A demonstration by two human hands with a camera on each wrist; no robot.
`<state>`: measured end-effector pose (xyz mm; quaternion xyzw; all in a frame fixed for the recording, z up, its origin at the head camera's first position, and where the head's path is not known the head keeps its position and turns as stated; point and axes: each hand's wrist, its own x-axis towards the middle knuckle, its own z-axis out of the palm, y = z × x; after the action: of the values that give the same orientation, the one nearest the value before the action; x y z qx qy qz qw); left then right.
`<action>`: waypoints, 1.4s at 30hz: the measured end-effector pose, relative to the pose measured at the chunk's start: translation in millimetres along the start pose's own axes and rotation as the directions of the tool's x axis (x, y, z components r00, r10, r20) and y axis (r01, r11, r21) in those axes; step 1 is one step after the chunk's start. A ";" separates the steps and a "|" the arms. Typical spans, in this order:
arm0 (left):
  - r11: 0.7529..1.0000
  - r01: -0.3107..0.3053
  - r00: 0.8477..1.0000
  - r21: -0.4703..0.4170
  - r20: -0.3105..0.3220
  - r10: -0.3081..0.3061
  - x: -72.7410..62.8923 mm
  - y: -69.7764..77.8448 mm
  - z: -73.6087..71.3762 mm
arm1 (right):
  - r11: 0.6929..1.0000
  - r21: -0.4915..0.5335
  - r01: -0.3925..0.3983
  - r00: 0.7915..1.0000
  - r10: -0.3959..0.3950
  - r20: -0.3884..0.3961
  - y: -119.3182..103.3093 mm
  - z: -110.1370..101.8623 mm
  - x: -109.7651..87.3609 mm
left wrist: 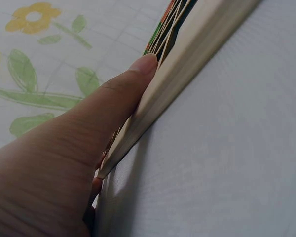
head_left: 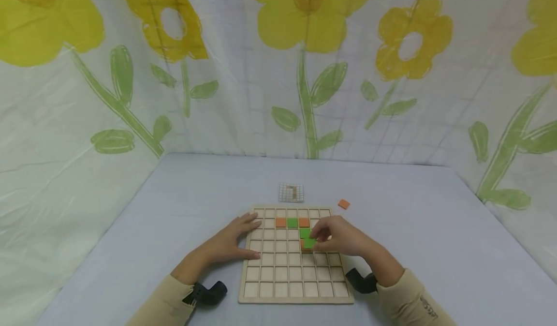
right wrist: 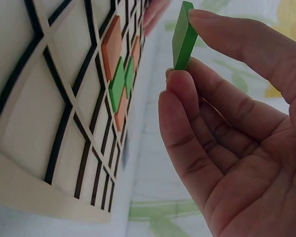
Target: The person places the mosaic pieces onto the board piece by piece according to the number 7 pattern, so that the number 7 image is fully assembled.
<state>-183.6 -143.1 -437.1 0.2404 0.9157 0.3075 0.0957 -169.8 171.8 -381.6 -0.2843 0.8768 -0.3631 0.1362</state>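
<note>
A wooden grid board [head_left: 296, 300] lies on the table with square cells. My left hand [head_left: 230, 239] rests on its left edge, fingers spread; in the left wrist view the thumb [left wrist: 121, 89] touches the board's rim. Between thumb and fingertips, my right hand [head_left: 345, 237] pinches a green square tile [right wrist: 184, 37], held above the board and partly covering an orange tile [right wrist: 112, 47] set in it. Beyond that sits a green tile [head_left: 304, 232]. Across an upper row lie an orange tile [head_left: 281, 222], a green tile [head_left: 292, 222] and another orange tile [head_left: 303, 222].
A small card [head_left: 291, 192] printed with a grid and a brownish pattern lies behind the board. One loose orange tile [head_left: 344, 204] is on the table to the board's back right. A flowered curtain [head_left: 243, 98] hangs behind the pale table [head_left: 209, 181].
</note>
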 end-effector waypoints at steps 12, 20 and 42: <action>1.000 -0.013 1.000 -0.008 -0.001 0.013 -0.4 0.5 -0.6 | 0.999 -0.046 -0.009 0.998 0.012 0.061 -5.7 8.0 1.4; 1.000 -0.013 1.000 -0.013 -0.003 0.013 -0.7 0.7 -0.8 | 0.999 -0.035 -0.008 0.995 0.011 0.102 -2.6 13.9 3.5; 1.000 0.006 1.000 0.002 -0.002 -0.006 -0.8 2.4 -0.6 | 0.998 -0.056 -0.027 0.994 0.033 0.108 -3.2 18.9 5.4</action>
<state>-182.2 -142.1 -435.1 0.2373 0.9169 0.3063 0.0954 -164.4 156.2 -392.7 -0.2943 0.8818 -0.3209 0.1815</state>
